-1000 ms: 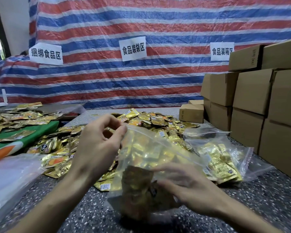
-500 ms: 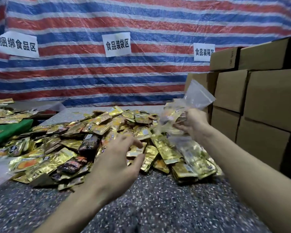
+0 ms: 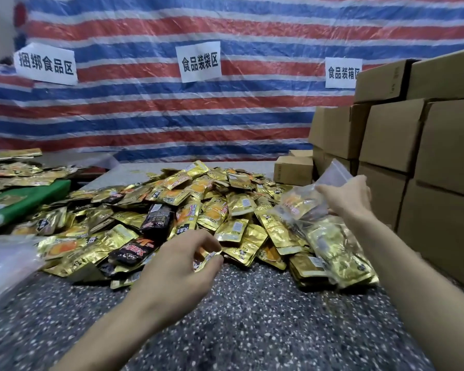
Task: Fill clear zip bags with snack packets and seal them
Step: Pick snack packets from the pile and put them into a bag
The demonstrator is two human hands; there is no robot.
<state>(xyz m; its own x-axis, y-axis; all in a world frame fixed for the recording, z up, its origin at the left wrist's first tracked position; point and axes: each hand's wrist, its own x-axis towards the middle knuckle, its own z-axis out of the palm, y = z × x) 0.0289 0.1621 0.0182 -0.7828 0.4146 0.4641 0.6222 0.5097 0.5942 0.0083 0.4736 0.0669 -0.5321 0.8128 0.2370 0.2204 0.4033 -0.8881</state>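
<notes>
- the clear zip bag (image 3: 303,203), with packets inside, hangs over the right side of the pile. the right hand (image 3: 346,196) curls round its upper part. the film is thin, limp and slick, so it likely sags unless gripped near the zip strip.
- the left hand (image 3: 182,263) pinches one gold packet (image 3: 208,257) at the pile's near edge. it is flat, crinkly foil, light, best taken by an edge.
- the heap of snack packets (image 3: 198,210) lies on a speckled table (image 3: 252,317). stiff cardboard boxes (image 3: 413,156) stand at the right.

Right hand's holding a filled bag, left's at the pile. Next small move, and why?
Likely the right hand sets the filled zip bag down on the filled bags below: it hangs just above them, and the left hand pinches a gold packet at the pile's near edge.
</notes>
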